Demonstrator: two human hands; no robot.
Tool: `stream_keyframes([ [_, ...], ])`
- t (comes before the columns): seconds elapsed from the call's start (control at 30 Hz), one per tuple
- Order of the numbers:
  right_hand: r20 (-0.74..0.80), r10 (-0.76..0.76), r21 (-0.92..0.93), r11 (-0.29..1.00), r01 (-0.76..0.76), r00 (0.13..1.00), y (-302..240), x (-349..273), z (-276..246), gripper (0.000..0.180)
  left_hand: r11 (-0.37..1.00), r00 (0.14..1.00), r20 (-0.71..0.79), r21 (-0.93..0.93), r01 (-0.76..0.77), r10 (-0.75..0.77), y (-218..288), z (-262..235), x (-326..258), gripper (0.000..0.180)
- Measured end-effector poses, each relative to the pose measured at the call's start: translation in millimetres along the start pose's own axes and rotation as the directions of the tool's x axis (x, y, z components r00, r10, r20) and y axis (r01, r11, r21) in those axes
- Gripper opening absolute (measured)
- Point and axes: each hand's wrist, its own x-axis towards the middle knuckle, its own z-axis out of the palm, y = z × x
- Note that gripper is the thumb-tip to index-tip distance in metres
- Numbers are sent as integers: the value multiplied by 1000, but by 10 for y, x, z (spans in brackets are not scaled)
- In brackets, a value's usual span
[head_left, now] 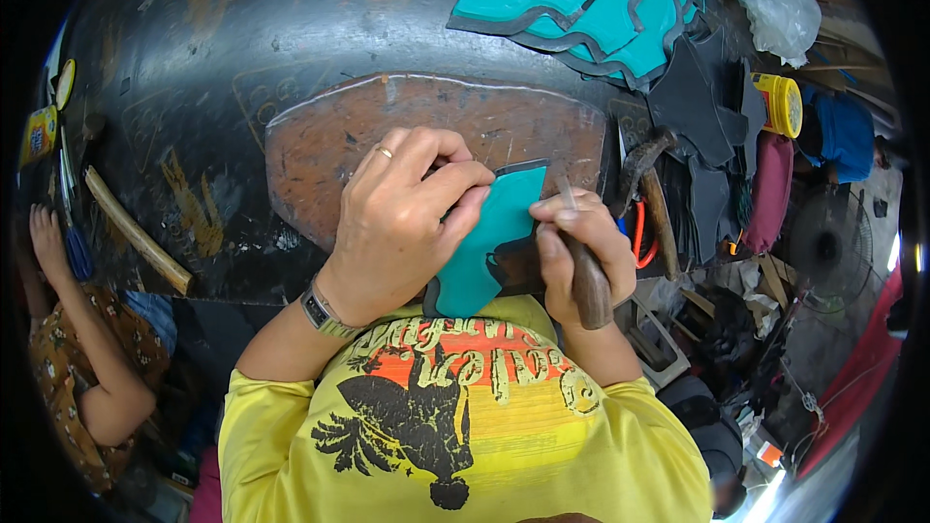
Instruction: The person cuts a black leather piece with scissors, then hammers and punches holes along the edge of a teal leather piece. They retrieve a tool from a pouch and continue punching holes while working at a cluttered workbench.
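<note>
Head view: is pinching probably light, bendable teal piece [496,223] by convenient left edge with left hand [412,203], gripping tool [590,291] with right hand [593,244].

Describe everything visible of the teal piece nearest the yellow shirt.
The teal piece is thin and curvy, apparently sheet foam or fabric, with dark edging at its top and lower left. Slanting up to the right, it extends over the brown board, its lower end at the shirt. The left grip touches its upper left edge; the right grip, closed on a wooden-handled tool, is by its right edge.
</note>
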Motion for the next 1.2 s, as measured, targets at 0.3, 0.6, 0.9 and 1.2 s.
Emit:
stream_keyframes([
  [0.3,-29,2,-281,960,-10,1000,218,52,-138,31,1000,1000,1,18,11,-11,4,4,40,15],
  [0.6,36,-12,-238,971,20,999,185,97,-156,30,1000,1000,-2,-2,0,0,-2,-16,39,16],
  [0.9,192,-47,-509,849,141,980,179,130,-82,29,1000,1000,-3,19,9,-8,-36,-126,-7,17],
  [1.2,367,32,-607,765,214,930,40,90,-182,27,1000,998,-53,12,20,-19,-90,-172,-57,16],
])
